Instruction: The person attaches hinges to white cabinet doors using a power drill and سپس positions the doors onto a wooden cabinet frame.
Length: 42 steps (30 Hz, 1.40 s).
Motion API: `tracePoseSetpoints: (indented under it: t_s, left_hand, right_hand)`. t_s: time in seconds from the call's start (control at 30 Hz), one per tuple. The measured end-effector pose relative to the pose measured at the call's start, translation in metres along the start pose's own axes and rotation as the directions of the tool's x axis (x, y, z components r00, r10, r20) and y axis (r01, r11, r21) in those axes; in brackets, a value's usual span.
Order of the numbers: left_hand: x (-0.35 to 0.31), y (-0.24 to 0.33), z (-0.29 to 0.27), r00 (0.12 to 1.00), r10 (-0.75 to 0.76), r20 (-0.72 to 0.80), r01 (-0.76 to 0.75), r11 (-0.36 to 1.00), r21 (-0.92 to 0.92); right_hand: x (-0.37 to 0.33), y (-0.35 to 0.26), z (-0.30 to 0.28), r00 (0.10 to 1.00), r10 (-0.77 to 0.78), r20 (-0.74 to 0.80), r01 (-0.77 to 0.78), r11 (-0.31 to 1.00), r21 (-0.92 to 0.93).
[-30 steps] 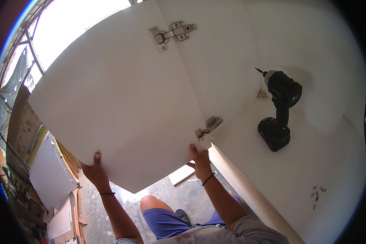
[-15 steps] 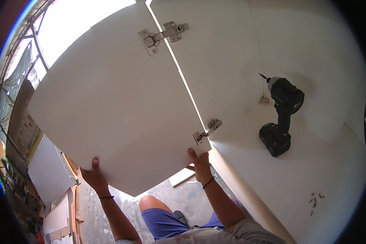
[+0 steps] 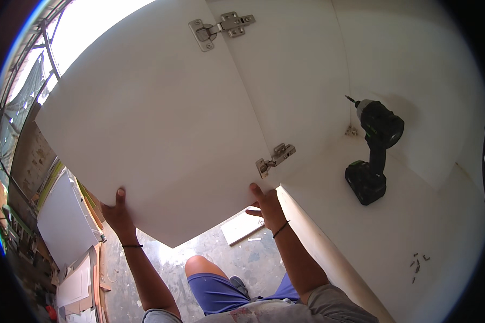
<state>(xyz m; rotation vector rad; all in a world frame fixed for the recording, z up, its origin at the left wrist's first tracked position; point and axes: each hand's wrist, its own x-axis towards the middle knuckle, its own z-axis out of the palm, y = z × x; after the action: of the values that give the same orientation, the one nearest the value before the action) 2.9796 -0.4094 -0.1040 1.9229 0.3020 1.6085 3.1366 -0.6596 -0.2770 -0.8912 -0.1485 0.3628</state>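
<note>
A large white cabinet door (image 3: pixel 151 118) hangs at the left side of a white cabinet (image 3: pixel 302 70). Two metal hinges join them: an upper hinge (image 3: pixel 221 28) and a lower hinge (image 3: pixel 274 159). My left hand (image 3: pixel 119 215) grips the door's lower left edge, thumb on the inner face and fingers hidden behind. By the lower right corner, just under the lower hinge, my right hand (image 3: pixel 267 207) holds the door's bottom edge with the thumb on the face; its other fingers are partly hidden beneath.
A black cordless drill (image 3: pixel 376 148) with a bit stands inside the cabinet. Several small screws (image 3: pixel 418 264) lie on the cabinet's panel at lower right. White boards (image 3: pixel 67 220) lean at the left, and a white offcut (image 3: pixel 242 226) lies on the concrete floor.
The door has moved up and closer against the cabinet edge, and the bright gap along the hinge side has closed. Both hands have risen with it.
</note>
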Motion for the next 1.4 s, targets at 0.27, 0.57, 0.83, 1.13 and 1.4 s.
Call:
tracePoseSetpoints:
  t_s: [0.27,0.57,0.83,1.13,1.4]
  left_hand:
    - [-0.002,0.002,0.005,1.0,-0.009,0.0,0.009,0.999,0.052]
    - [-0.005,0.0,0.011,0.998,-0.015,-0.065,0.018,0.999,0.043]
    - [-0.004,-0.01,0.01,0.998,0.027,-0.061,-0.022,0.996,0.082]
    - [-0.01,-0.009,0.011,0.99,-0.083,-0.11,0.086,0.996,0.014]
    - [-0.016,-0.014,0.013,0.99,-0.067,-0.122,0.07,0.997,0.02]
  right_hand:
    - [0.002,-0.004,-0.037,0.998,0.05,-0.037,-0.062,0.871,-0.487]
    - [0.007,0.006,-0.044,0.988,-0.147,-0.041,0.073,0.694,-0.716]
    - [0.001,0.008,-0.038,0.994,-0.061,-0.089,0.007,0.859,-0.511]
    - [0.01,0.014,-0.052,0.993,-0.103,-0.061,0.032,0.715,-0.698]
    - [0.009,0.023,-0.052,0.991,-0.123,-0.051,0.051,0.7,-0.713]
